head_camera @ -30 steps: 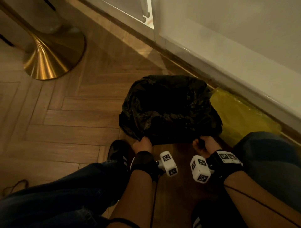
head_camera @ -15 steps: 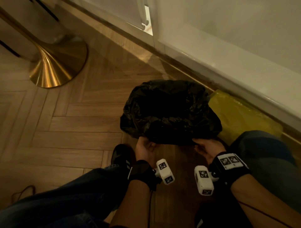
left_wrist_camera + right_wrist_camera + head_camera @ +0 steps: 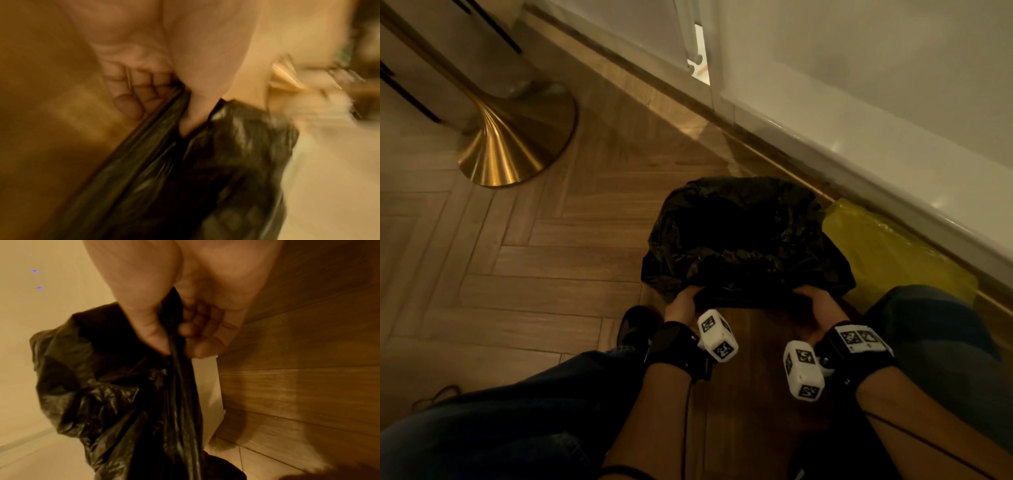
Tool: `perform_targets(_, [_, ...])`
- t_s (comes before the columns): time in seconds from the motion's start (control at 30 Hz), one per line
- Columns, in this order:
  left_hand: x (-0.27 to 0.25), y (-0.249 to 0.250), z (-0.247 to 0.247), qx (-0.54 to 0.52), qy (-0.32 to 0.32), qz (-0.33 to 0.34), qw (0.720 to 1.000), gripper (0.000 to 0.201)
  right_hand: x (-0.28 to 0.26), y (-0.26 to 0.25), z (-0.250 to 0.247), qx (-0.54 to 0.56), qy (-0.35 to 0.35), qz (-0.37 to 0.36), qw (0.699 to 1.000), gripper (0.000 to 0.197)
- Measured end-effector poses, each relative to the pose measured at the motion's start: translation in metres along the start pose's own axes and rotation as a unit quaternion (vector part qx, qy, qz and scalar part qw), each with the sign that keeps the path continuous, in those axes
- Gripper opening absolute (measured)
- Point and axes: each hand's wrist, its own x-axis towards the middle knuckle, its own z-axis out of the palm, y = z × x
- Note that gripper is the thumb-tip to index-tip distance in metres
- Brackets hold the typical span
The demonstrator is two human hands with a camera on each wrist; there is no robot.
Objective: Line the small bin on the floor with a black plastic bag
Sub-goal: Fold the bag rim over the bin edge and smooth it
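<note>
A crumpled black plastic bag [image 3: 743, 240] is draped over the small bin on the wooden floor, hiding the bin in the head view. A pale strip of the bin's side [image 3: 207, 386] shows beside the bag in the right wrist view. My left hand [image 3: 683, 303] pinches the bag's near edge [image 3: 216, 154] at its left corner, thumb on top and fingers curled under. At the right corner my right hand [image 3: 813, 305] grips a bunched fold of the bag [image 3: 115, 394] between thumb and curled fingers.
A yellow plastic bag [image 3: 887, 253] lies on the floor right of the bin, along a white skirting and wall [image 3: 859, 144]. A brass pedestal base [image 3: 513, 150] stands at the far left. My knees in jeans and a black shoe [image 3: 637, 325] flank the bin.
Both hands let go of the near edge, turned palm-up half a second ago, and now grip that edge again slightly higher. The view has tilted down a little.
</note>
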Motion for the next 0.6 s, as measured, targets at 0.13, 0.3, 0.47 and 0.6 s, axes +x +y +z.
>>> perform_targets(0.13, [-0.004,0.000,0.002,0.027,0.030,0.047,0.998,0.043,-0.004,0.001,0.001,0.089,-0.086,-0.003,0.992,0.046])
perform_targets(0.3, [-0.017,-0.004,0.016,-0.068,-0.026,0.051,0.996,0.033,-0.003,0.001,0.003,0.078,-0.104,-0.020,0.991,0.067])
perform_targets(0.47, [-0.017,-0.008,0.012,-0.211,-0.098,0.037,0.972,0.040,0.006,0.003,0.002,0.066,-0.074,-0.068,0.993,0.079])
perform_targets(0.6, [-0.006,-0.008,0.008,-0.168,-0.046,0.033,0.984,0.056,0.010,0.008,-0.004,0.054,-0.052,-0.074,0.994,0.066])
